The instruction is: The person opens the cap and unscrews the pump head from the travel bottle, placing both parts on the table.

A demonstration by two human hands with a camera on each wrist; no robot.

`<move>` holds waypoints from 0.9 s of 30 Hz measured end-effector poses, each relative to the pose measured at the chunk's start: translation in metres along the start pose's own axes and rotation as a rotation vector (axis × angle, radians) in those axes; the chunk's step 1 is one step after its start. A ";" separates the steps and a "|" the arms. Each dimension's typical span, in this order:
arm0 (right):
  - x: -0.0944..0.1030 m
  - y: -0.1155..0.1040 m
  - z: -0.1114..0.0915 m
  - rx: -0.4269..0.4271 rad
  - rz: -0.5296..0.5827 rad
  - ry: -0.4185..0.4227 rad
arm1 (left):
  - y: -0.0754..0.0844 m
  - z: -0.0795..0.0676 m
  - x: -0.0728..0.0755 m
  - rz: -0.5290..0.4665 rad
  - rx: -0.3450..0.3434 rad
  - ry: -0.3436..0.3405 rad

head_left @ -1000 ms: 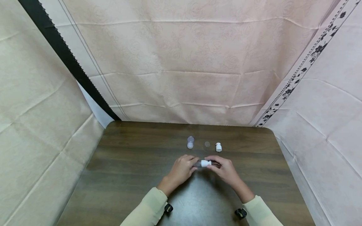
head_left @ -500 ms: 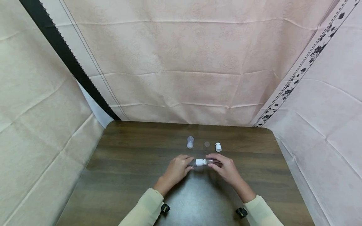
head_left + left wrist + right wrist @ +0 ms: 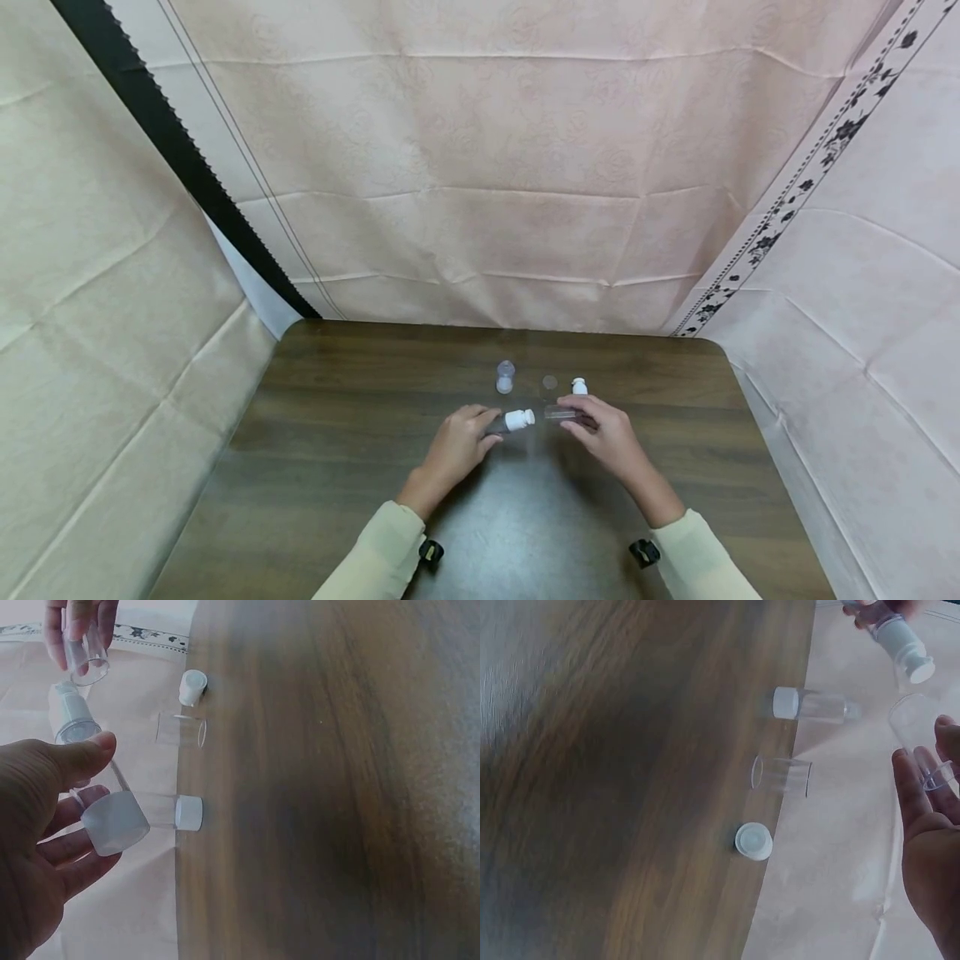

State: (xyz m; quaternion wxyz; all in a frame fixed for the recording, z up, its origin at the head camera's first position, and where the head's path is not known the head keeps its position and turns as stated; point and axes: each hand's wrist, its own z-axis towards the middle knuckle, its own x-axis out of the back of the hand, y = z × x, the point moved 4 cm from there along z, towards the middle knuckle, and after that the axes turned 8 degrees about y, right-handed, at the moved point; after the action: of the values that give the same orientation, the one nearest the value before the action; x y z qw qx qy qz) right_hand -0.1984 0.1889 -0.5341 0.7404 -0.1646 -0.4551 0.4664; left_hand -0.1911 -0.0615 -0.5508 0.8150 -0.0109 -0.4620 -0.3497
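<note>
My left hand (image 3: 456,442) grips a small pump bottle (image 3: 115,823) by its clear body, between thumb and fingers. Its base is white, and the white pump head (image 3: 519,420) points to the right, slightly tilted up. A clear cylindrical cap (image 3: 915,735) is held by the thumb and fingers of my right hand (image 3: 609,433), its open end facing the pump head. A small gap separates cap and pump in the head view. Both hands are above the table, and my right fingers partly cover the white pump piece (image 3: 579,386) behind them.
Along the far part of the brown wooden table (image 3: 337,417) stand a clear bottle with a white base (image 3: 505,379), a second clear cap (image 3: 781,775) and the white pump piece. Light cloth (image 3: 487,208) hangs behind the table's far edge and at both sides.
The clear cap and the pump head, in line and overlapping before, are now apart. My left hand has drawn the bottle leftward; my right hand has moved slightly away from me with the cap.
</note>
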 end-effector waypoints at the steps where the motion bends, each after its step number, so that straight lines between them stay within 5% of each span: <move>1: 0.000 0.001 0.001 0.012 -0.027 -0.003 | -0.001 0.000 0.000 -0.004 -0.002 0.007; 16: -0.029 0.016 0.016 0.094 -0.351 -0.157 | -0.011 -0.007 -0.006 -0.071 0.051 0.060; 27: -0.053 0.033 0.018 -0.032 -0.446 -0.335 | -0.014 -0.010 -0.006 -0.108 0.075 0.078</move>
State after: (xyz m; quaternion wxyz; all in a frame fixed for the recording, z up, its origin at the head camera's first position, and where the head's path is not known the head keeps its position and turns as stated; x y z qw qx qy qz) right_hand -0.2391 0.1579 -0.5742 0.7365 0.0075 -0.6034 0.3055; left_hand -0.1945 -0.0721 -0.5655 0.8120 0.0583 -0.4427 -0.3758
